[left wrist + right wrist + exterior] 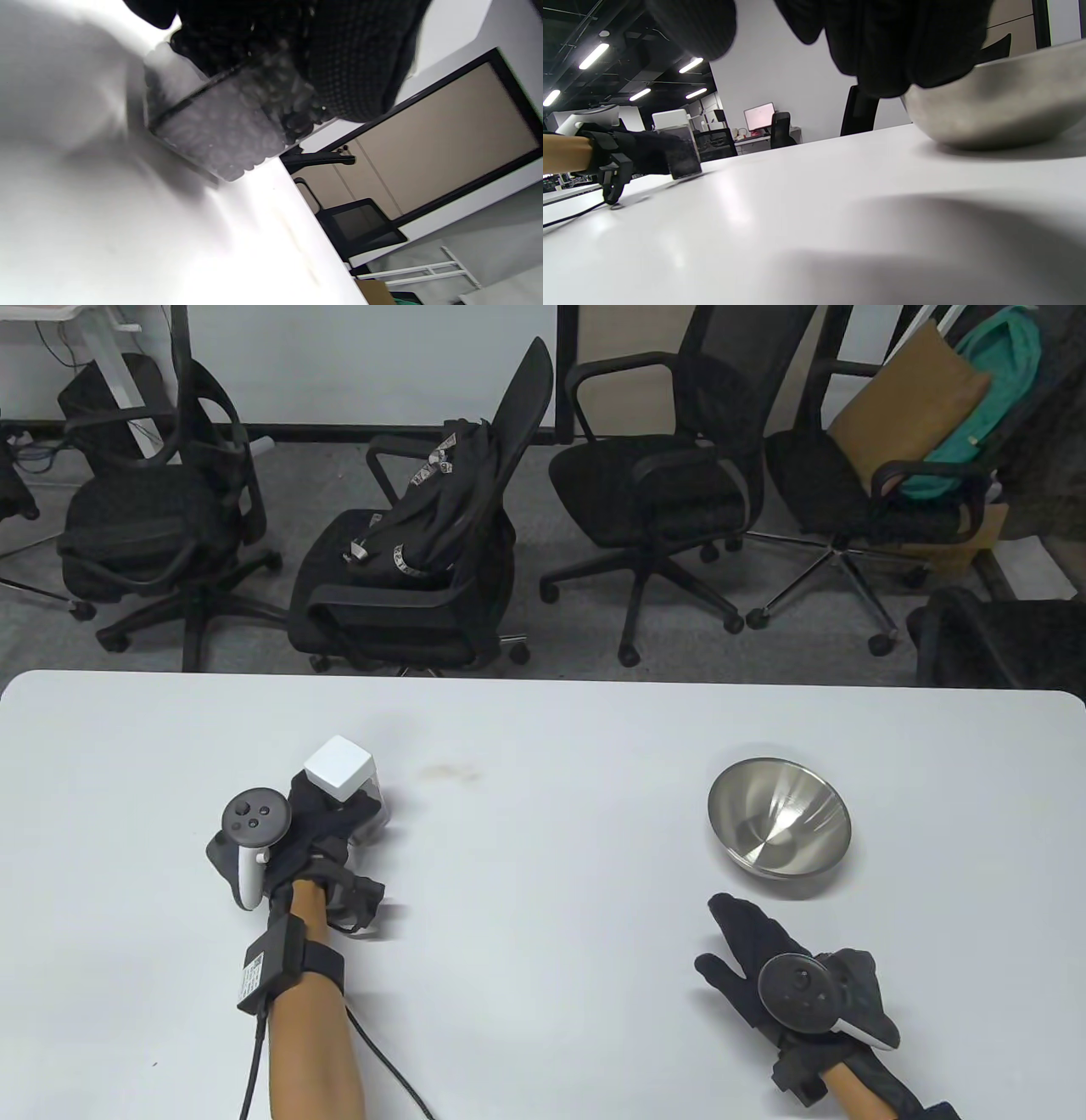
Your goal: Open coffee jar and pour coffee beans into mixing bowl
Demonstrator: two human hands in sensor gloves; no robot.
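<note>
Right hand (768, 963) rests flat on the counter (543, 899), fingers spread, near the mixing bowl (779, 824); left hand (327, 836) fingers wrap the lidded coffee jar (352, 785).

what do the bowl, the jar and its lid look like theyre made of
Bowl: probably stainless steel, brushed; grey sheen and soft reflections inside.
Jar: clear plastic or glass, I can't tell which; dark beans show through the wall, square edges.
Lid: looks like matte white plastic, opaque, with rounded corners.
</note>
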